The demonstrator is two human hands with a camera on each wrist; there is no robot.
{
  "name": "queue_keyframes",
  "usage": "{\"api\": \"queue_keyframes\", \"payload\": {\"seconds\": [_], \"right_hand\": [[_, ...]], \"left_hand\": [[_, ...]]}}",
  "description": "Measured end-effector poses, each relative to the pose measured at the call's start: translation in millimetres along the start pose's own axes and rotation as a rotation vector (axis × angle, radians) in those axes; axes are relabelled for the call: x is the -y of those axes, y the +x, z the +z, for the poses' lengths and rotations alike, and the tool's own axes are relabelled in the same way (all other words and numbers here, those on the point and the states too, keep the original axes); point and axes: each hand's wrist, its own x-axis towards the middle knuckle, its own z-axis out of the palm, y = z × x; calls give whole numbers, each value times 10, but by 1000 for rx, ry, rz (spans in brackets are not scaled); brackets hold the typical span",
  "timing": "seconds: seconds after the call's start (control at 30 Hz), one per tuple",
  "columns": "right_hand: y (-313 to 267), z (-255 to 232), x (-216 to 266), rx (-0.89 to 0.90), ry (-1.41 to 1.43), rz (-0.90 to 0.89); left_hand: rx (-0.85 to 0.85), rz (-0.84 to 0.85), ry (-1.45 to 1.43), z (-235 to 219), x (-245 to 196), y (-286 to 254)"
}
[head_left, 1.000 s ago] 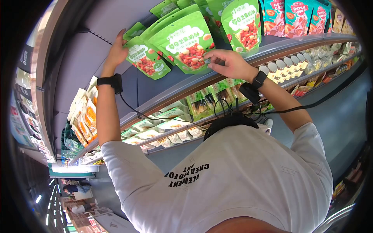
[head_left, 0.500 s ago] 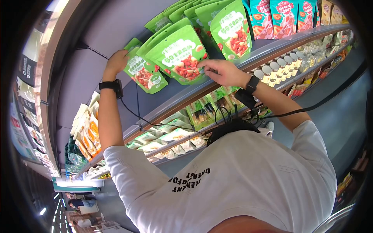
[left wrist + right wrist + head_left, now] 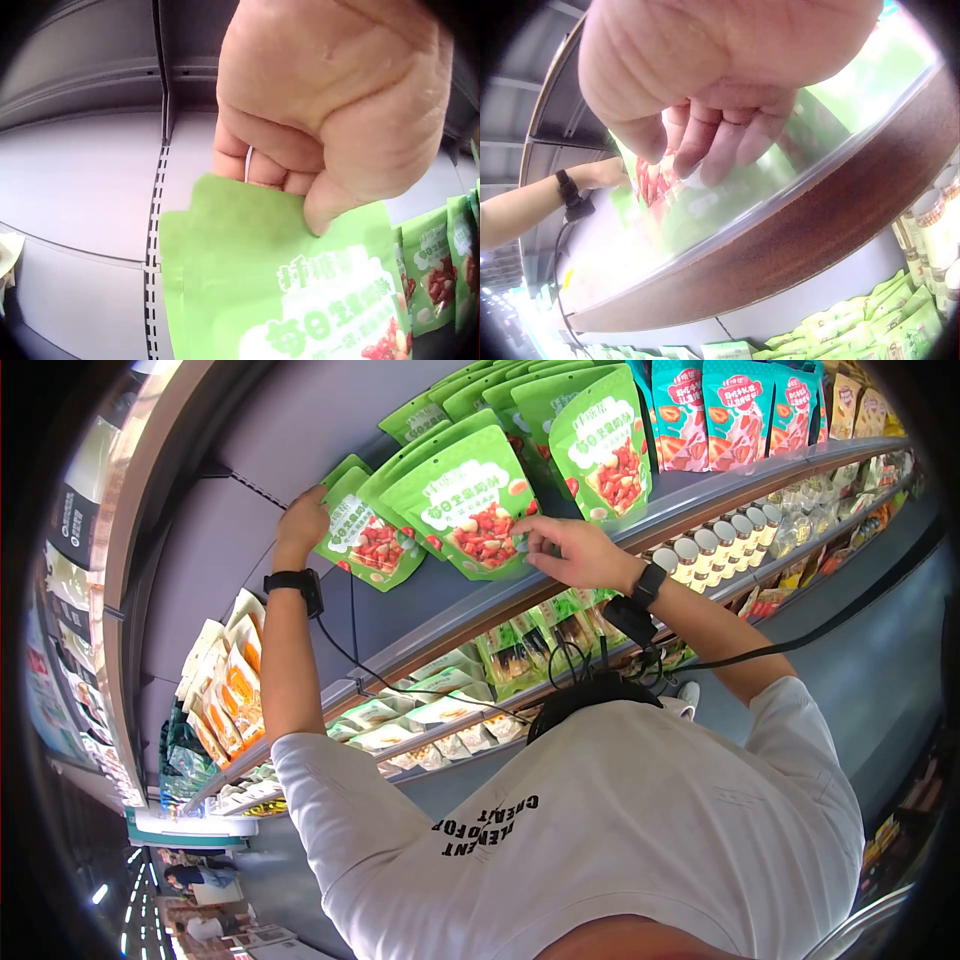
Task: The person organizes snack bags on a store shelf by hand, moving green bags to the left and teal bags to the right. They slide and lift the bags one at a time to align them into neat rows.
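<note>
My left hand (image 3: 303,520) grips the upper edge of a green snack pouch (image 3: 373,538), the leftmost in the front group. In the left wrist view the thumb (image 3: 322,210) presses its front, while the other fingers reach behind the top. Just right of it stands another green pouch (image 3: 470,505), with red and pale pieces printed on it. My right hand (image 3: 580,550) is at that pouch's lower right side, fingers (image 3: 724,150) loosely bent and fingertips close against its front. Nothing shows between its thumb and fingers.
More green pouches (image 3: 600,445) stand behind and to the right, then teal pouches (image 3: 740,415). A clear lip and brown edge (image 3: 795,232) run along the shelf front. Orange-and-white bags (image 3: 228,690) stand at the left; lidded canisters (image 3: 715,540) sit one shelf lower. A cable (image 3: 400,685) hangs between the wrists.
The left fingers, stretched up beside the pouch earlier, are now bent over its upper edge. That pouch has shifted and turned slightly. My right hand stays by the neighbouring pouch.
</note>
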Motion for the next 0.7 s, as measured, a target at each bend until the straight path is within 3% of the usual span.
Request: {"api": "queue_keyframes", "payload": {"seconds": [0.23,0.5,0.7], "right_hand": [[3,-16,-12,-22,20,-21],[6,-9,-26,-23,-36,-84],[2,-37,-19,22,-43,-15]], "left_hand": [[-95,69,-49,-55,-91,-125],[-123,17,27,-72,-28,-285],[-105,-14,-44,112,169,-213]]}}
